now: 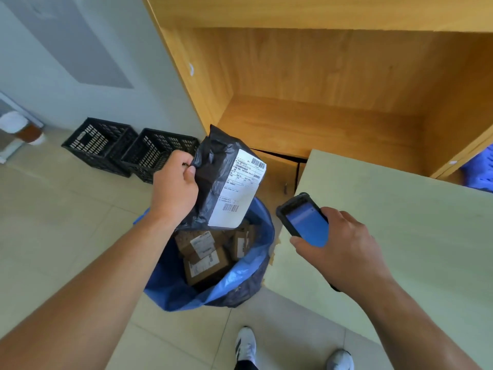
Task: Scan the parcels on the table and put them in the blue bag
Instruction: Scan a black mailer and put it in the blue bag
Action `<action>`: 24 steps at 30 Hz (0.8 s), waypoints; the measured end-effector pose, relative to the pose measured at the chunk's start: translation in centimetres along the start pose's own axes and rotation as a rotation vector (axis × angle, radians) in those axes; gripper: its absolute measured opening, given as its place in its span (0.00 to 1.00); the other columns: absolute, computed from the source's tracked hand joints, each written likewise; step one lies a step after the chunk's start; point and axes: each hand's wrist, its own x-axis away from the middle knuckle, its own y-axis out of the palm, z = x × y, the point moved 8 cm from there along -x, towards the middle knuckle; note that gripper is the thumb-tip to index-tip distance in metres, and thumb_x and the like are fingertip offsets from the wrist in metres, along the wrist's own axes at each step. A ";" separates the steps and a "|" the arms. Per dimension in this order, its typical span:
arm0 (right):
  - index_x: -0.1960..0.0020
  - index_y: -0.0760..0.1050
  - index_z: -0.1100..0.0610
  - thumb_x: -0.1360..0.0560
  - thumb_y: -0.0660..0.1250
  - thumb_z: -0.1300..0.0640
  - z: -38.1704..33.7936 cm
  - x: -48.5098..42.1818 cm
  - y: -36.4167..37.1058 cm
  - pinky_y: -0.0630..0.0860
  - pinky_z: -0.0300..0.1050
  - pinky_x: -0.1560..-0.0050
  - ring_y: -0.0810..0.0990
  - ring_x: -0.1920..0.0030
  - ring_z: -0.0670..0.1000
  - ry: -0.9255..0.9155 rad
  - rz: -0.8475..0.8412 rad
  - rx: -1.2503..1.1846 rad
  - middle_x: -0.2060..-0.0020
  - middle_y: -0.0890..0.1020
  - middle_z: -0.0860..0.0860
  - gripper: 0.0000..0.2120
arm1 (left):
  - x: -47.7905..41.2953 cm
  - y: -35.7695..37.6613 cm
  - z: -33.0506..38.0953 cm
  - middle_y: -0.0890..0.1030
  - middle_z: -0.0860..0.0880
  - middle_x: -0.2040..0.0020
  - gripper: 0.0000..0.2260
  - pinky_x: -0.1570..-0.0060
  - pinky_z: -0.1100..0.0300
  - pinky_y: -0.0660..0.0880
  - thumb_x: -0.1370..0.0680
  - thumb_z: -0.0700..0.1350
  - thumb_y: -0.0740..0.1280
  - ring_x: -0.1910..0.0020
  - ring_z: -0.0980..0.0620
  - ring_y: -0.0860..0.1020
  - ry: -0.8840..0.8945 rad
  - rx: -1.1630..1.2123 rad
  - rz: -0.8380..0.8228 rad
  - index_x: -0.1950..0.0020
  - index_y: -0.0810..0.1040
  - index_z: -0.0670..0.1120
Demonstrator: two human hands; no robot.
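Left hand (174, 186) is pinching a black poly parcel (213, 180) by its edge, hanging it over the open blue bag (256, 265), where several boxes are already lying; right hand (338, 249) is gripping the scanner (304, 217) beside the table (400, 222), which seems bare where visible.

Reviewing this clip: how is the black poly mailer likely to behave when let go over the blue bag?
The black poly mailer is probably floppy: its film is creased and it hangs from the left hand. It seems light, since a pinch at one edge holds it. It should drop into the blue bag and slump over the boxes.
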 end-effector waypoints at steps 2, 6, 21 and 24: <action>0.37 0.70 0.47 0.34 0.69 0.32 -1.3 -0.2 1.0 0.79 0.49 0.56 0.76 0.55 0.51 -0.026 -0.002 0.004 0.53 0.75 0.45 0.31 | -0.2 -0.1 -2.1 0.79 0.51 0.54 0.04 0.53 0.55 0.72 0.16 0.38 0.61 0.53 0.48 0.77 -0.012 -0.016 0.007 0.43 0.75 0.43; 0.36 0.69 0.46 0.36 0.71 0.35 -3.7 -0.4 3.6 0.78 0.49 0.56 0.76 0.53 0.52 -0.055 -0.018 -0.005 0.50 0.75 0.45 0.32 | 0.1 0.3 -7.1 0.77 0.51 0.52 0.07 0.53 0.58 0.69 0.16 0.39 0.61 0.52 0.49 0.75 -0.083 -0.033 -0.002 0.40 0.76 0.42; 0.31 0.66 0.46 0.34 0.72 0.35 -10.9 -0.1 6.6 0.73 0.47 0.54 0.76 0.46 0.51 -0.151 0.016 0.137 0.43 0.76 0.46 0.36 | 0.6 -2.0 -11.6 0.83 0.55 0.37 0.15 0.34 0.55 0.74 0.19 0.46 0.67 0.38 0.55 0.81 -0.021 0.113 -0.078 0.32 0.79 0.52; 0.31 0.66 0.46 0.34 0.72 0.35 -11.4 -0.1 5.7 0.71 0.46 0.54 0.76 0.45 0.52 -0.160 0.047 0.120 0.43 0.76 0.46 0.36 | -0.1 -3.5 -9.8 0.82 0.56 0.36 0.16 0.34 0.53 0.75 0.19 0.47 0.68 0.38 0.55 0.81 0.040 0.112 -0.064 0.31 0.79 0.52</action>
